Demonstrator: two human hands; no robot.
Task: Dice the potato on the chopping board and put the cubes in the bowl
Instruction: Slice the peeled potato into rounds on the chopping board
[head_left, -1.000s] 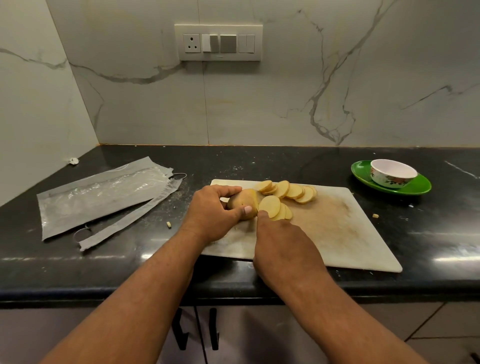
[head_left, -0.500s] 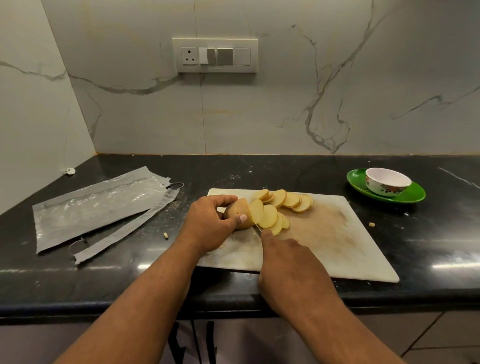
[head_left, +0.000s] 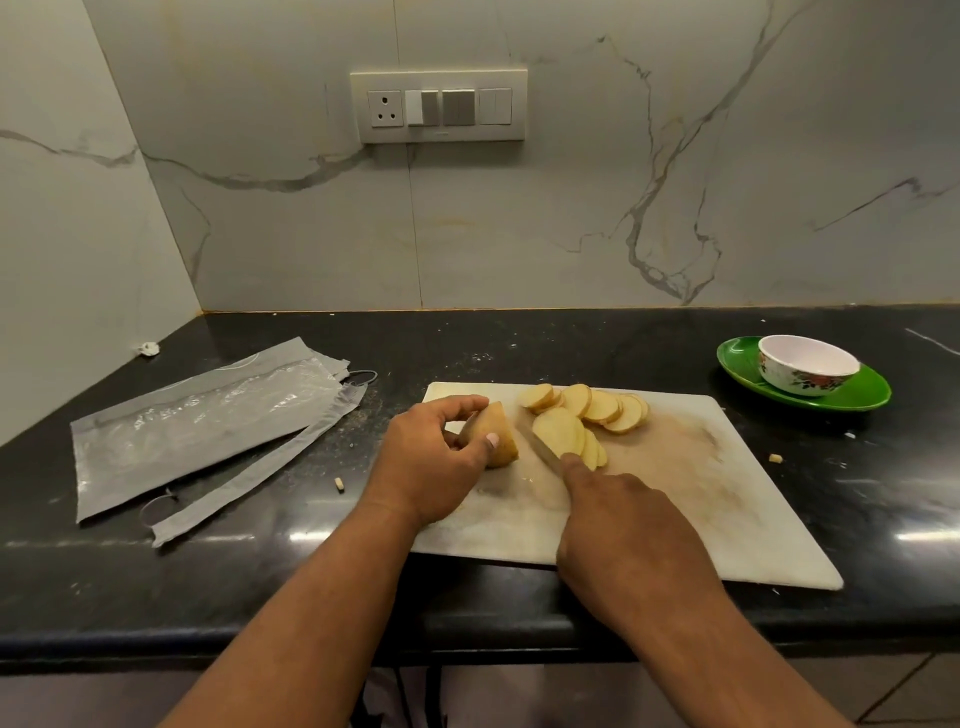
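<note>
- Right hand (head_left: 618, 530): nearest item, over the near half of the chopping board (head_left: 727, 499). Fingers wrapped round a knife handle, hidden under the hand; forefinger laid along the spine.
- Knife (head_left: 540, 447): thin blade running far-left from the forefinger, lying between the potato end and the cut slices.
- Left hand (head_left: 431, 462): at the board's left edge. Thumb and curled fingers pinch the potato end (head_left: 493, 436), thumb on its near face, fingers (head_left: 462, 408) over the top.
- Potato end: uncut stub, skin on, cut face towards the blade, just left of it.
- Slices (head_left: 587, 415): round, overlapping, in two loose rows right of the blade, on the board's far-left part.
- Step, by judgement: slicing into rounds, nearly done; no cubes yet. Next move calls for setting the blade on the stub clear of the pinching thumb.
- Bowl (head_left: 805, 364): far right, empty, on a green plate (head_left: 862, 395), on the surface well apart from the board.
</note>
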